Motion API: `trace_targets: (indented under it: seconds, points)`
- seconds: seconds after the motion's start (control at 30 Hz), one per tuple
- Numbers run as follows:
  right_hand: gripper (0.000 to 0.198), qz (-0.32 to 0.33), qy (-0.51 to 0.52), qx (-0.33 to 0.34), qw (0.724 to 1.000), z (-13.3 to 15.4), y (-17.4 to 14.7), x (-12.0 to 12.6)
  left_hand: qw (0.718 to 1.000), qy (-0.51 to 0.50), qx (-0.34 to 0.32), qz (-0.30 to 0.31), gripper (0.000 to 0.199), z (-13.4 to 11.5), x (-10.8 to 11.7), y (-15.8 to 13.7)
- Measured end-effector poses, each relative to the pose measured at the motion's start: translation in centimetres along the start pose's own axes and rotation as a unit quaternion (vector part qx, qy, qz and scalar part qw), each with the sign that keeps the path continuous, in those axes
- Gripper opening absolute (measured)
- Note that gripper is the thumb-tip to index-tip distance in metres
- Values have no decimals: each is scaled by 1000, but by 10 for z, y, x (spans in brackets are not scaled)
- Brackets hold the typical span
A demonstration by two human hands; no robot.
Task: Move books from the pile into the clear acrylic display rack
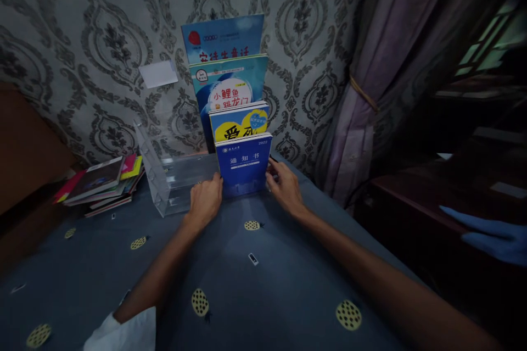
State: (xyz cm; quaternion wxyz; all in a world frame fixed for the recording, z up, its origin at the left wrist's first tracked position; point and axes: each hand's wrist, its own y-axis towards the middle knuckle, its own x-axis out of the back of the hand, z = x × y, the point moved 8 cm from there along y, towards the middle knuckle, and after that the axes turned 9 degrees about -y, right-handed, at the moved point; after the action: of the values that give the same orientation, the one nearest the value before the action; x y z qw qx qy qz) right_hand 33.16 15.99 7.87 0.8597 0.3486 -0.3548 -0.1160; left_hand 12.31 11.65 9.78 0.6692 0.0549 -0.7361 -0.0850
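A clear plastic tiered display rack (pixel 154 175) stands on the cloth-covered table, against the wall. In its right-hand column, a blue booklet (pixel 242 161) marked 2022 is upright in the lowest, front tier. Behind it rise a yellow book (pixel 224 130), a teal picture book (pixel 257 79) and, at the top, a blue storybook (pixel 222 32). My left hand (pixel 207 197) is closed at the blue booklet's left edge, fingers curled. My right hand (pixel 285 183) pinches its right edge, with some fingertips hidden behind it.
A stack of books and magazines (pixel 102 180) lies left of the rack. A white card (pixel 158 74) shows above the rack's left part. To the right hang a tied purple curtain (pixel 349 98) and a dark red surface (pixel 415 197) with a blue object (pixel 489 233) near it.
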Motion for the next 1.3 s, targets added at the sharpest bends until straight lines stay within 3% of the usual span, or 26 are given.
trace_targets:
  seconds: [0.97, 1.17, 1.3]
  points:
    - [47, -14, -13, 5, 1000, -3, -22, 7, 998, -17, -30, 57, 33, -2, 7, -15]
    - [46, 24, -17, 10, 1000, -3, -33, 10, 995, -11, -87, 52, 33, 19, 4, -36]
    - [48, 57, -33, -9, 998, -4, -43, 11, 993, 0, -111, 38, 43, 60, 2, -65]
